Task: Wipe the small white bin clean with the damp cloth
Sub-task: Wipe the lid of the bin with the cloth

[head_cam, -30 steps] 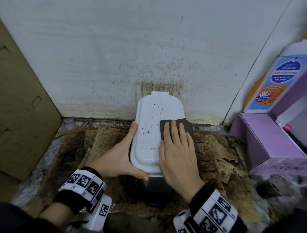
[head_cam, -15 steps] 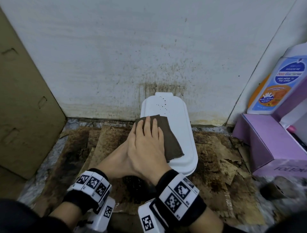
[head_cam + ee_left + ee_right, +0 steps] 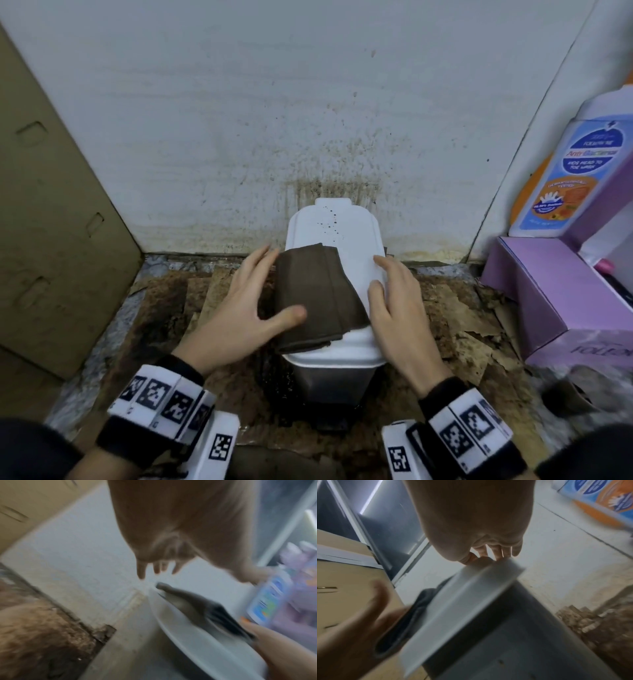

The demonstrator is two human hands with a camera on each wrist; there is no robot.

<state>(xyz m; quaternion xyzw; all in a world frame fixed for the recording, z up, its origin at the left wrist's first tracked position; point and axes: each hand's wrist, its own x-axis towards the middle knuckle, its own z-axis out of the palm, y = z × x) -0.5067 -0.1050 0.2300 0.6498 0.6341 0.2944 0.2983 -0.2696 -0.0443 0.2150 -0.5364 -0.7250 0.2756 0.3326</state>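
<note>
The stained white wall (image 3: 239, 120) fills the far side, streaked brown right behind the bin. At nine o'clock leans a big cardboard sheet (image 3: 51, 222); at three o'clock sits a purple box (image 3: 548, 301) with a blue-and-orange wash bottle (image 3: 568, 171) standing on it. Across the floor lies torn, soaked brown cardboard (image 3: 462, 325).

The small white bin (image 3: 334, 359) stands dead centre against the wall, its white lid (image 3: 352, 240) closed and dotted with dark specks toward twelve o'clock. The brown cloth (image 3: 315, 298), folded, lies over the lid's nine o'clock half and hangs a little past the near edge.

The left hand (image 3: 246, 308) is spread flat at the cloth's nine o'clock side, fingers straight and apart, thumb lying on the fabric; it grasps nothing. The right hand (image 3: 397, 308) sits at the lid's three o'clock edge, fingers loosely extended, fingertips on the rim and thumb on the lid top; the blurred right wrist view shows them at the lid's edge, not closed round it. The cloth lies between the two hands.
</note>
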